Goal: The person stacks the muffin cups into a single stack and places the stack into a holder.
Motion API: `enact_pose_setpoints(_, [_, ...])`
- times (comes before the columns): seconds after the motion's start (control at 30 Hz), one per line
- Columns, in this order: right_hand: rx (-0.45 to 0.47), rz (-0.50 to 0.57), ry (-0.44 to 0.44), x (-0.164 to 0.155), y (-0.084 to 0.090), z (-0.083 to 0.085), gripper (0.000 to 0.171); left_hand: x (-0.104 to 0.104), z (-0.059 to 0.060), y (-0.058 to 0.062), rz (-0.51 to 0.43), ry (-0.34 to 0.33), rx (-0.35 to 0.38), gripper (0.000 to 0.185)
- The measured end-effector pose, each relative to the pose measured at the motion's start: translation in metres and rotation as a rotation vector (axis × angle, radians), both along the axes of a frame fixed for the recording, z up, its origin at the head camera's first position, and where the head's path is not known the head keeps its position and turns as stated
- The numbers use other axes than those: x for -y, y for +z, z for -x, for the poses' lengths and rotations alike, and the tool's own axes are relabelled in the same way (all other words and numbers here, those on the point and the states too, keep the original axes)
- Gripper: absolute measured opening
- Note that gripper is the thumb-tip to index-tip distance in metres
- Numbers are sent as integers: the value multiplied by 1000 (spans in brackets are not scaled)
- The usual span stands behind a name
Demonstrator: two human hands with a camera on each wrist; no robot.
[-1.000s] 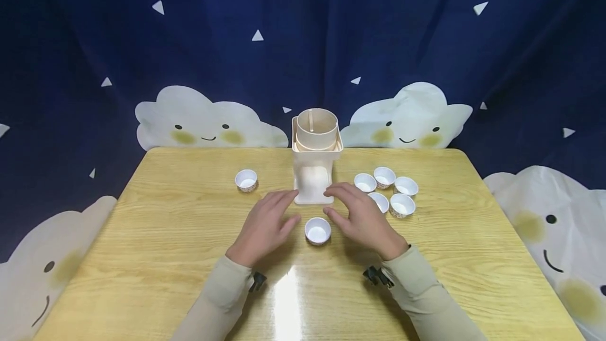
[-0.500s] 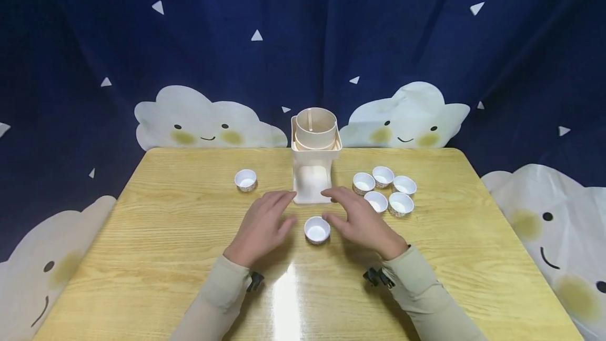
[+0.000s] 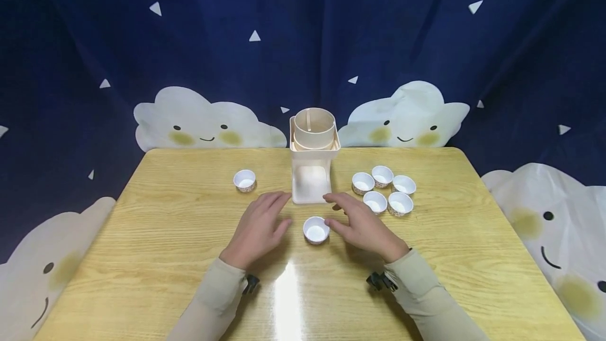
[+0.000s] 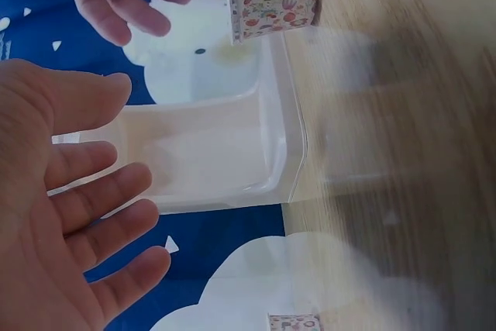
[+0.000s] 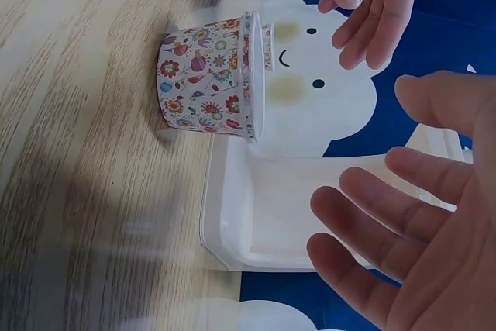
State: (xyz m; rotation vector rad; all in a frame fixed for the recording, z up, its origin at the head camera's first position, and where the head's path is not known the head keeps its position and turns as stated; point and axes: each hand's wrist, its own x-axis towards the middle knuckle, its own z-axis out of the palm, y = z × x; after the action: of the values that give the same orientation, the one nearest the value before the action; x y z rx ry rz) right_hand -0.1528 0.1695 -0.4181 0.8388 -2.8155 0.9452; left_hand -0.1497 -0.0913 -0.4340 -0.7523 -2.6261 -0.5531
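Observation:
A small paper cup [image 3: 316,230], white inside with a floral print outside, stands upright on the table between the two hands. My left hand [image 3: 258,228] is left of it, fingers relaxed and holding nothing. On the cup's other side, my right hand [image 3: 363,225] has its fingers loosely spread, its thumb overlapping the rim in the head view. The right wrist view shows the printed cup [image 5: 203,77] apart from that hand's fingers. Beyond the hands stands a cream plastic dispenser [image 3: 311,180] with a round open container [image 3: 314,122] on top and a tray-like base.
Several matching paper cups [image 3: 400,204] are grouped at the right of the dispenser. A single paper cup [image 3: 244,180] stands to its left. The wooden table [image 3: 165,236] ends at a dark blue curtain [image 3: 213,41] printed with clouds.
Both hands have drawn slightly back toward the body, the left also a little to the left. The cup between them stays in place on the table.

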Motion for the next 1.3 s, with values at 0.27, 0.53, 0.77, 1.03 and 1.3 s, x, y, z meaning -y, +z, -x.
enact_pose_setpoints(0.27, [15, -3, -5, -1, -4, -1, 48, 0, -1, -2, -12, -5, 4, 54])
enact_pose_setpoints(0.53, [-37, -12, 7, -1, -7, -3, 45, 3, -2, -4, -29, -3, 15, 55])
enact_pose_setpoints(0.77, [0, -103, 14, 0, -9, 1, 52, 7, 0, -6, -76, -5, 40, 53])
enact_pose_setpoints(1.03, [52, -192, 28, -1, -16, 3, 72, 9, 0, -9, -67, -17, 76, 50])
enact_pose_setpoints(1.3, [48, -224, 41, 4, -19, 4, 73, 10, 0, -4, -84, -6, 71, 50])
